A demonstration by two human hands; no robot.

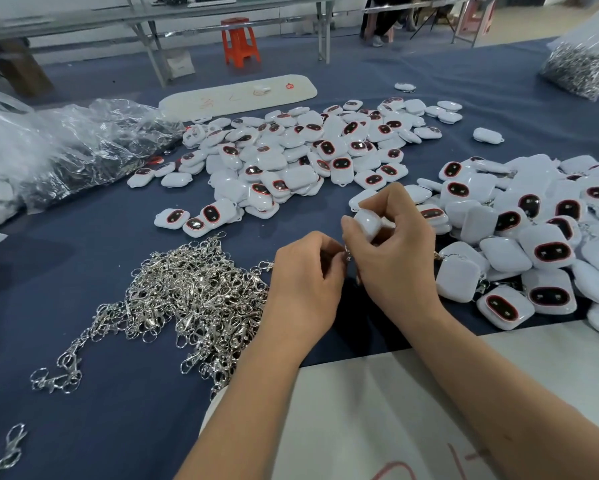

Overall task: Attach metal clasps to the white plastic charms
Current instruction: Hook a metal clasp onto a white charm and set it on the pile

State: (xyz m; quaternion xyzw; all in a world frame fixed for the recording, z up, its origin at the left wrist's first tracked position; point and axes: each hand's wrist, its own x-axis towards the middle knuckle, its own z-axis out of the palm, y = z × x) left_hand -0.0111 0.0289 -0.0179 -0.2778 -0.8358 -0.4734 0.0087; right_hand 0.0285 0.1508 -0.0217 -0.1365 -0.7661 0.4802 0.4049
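Just right of a heap of metal clasps point(187, 299) on a blue surface point(118, 410), the right hand point(391, 251) grips a white charm point(369, 223) while the left hand point(305, 282) pinches a clasp point(348, 254) beneath it.

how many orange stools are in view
1. The orange stool stands on the floor beyond the far edge of the blue table, under the grey benches. Pinkish stools at the top right are another colour; others may be hidden.
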